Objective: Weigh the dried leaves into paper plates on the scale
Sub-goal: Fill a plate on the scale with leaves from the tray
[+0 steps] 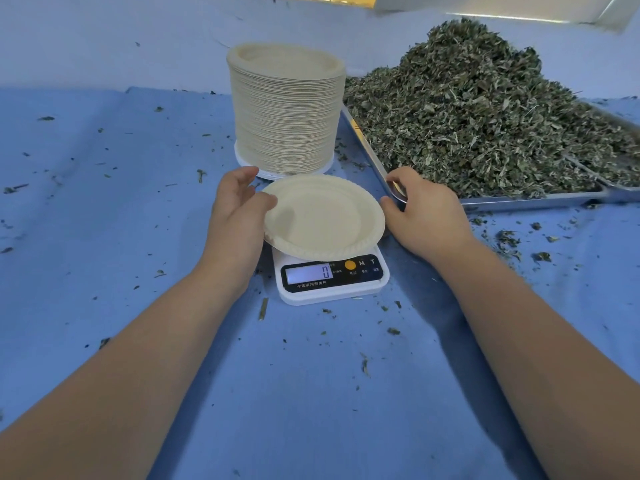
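Note:
An empty cream paper plate [323, 216] lies over the white kitchen scale [332, 277], whose display reads 0. My left hand [239, 216] holds the plate's left rim, thumb on top. My right hand [424, 211] hovers just right of the plate with loosely bent fingers, beside the near corner of the metal tray [519, 202]. A large heap of dried green leaves [485, 112] fills that tray. A tall stack of paper plates [285, 109] stands right behind the scale.
A blue cloth [104, 220] covers the table, sprinkled with leaf crumbs and bits of stem. A second metal tray [623, 183] overlaps the first at the far right. A pale wall rises behind the table.

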`<action>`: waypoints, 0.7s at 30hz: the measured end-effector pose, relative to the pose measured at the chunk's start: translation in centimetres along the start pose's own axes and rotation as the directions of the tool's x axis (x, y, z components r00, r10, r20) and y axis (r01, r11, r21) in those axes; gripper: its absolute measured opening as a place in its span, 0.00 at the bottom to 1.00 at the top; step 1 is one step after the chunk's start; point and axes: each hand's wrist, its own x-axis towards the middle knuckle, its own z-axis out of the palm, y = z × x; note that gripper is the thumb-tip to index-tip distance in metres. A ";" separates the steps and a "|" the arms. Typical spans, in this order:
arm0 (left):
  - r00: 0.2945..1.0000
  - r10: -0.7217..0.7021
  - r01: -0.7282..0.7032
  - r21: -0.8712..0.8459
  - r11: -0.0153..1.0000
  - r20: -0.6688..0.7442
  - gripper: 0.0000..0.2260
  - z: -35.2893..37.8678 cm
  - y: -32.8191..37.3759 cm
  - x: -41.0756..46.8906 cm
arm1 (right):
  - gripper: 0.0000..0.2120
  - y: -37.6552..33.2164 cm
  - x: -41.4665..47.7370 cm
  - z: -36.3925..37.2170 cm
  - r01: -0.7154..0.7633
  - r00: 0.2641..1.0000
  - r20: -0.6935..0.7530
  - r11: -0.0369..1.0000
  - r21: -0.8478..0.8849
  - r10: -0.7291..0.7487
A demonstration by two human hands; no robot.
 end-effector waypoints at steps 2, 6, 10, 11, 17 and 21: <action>1.000 0.002 -0.002 0.006 1.000 0.002 0.23 -0.1 0.0 0.0 | 0.14 0.0 -0.1 0.1 0.003 1.000 -0.006 1.000 0.004 -0.003; 1.000 0.005 -0.004 0.027 1.000 -0.004 0.25 -0.2 0.1 -0.2 | 0.13 0.1 0.0 0.3 0.007 1.000 -0.016 1.000 0.004 -0.007; 1.000 0.007 -0.007 0.042 0.999 0.011 0.24 0.0 0.1 -0.3 | 0.15 0.2 0.2 0.2 -0.005 1.000 -0.015 1.000 0.014 0.006; 1.000 0.009 -0.010 0.042 0.999 0.007 0.24 0.0 0.0 -0.2 | 0.14 0.2 0.3 0.1 -0.022 0.999 -0.024 1.000 0.016 0.023; 0.998 -0.020 0.026 0.080 0.996 -0.066 0.12 -0.1 -0.2 0.5 | 0.22 -0.3 1.3 -0.6 -0.144 0.986 0.082 0.988 -0.049 0.147; 0.995 -0.026 0.033 0.069 0.997 -0.095 0.09 -0.2 -0.3 0.6 | 0.34 0.6 4.5 -0.2 -0.225 0.894 0.377 0.970 -0.094 0.244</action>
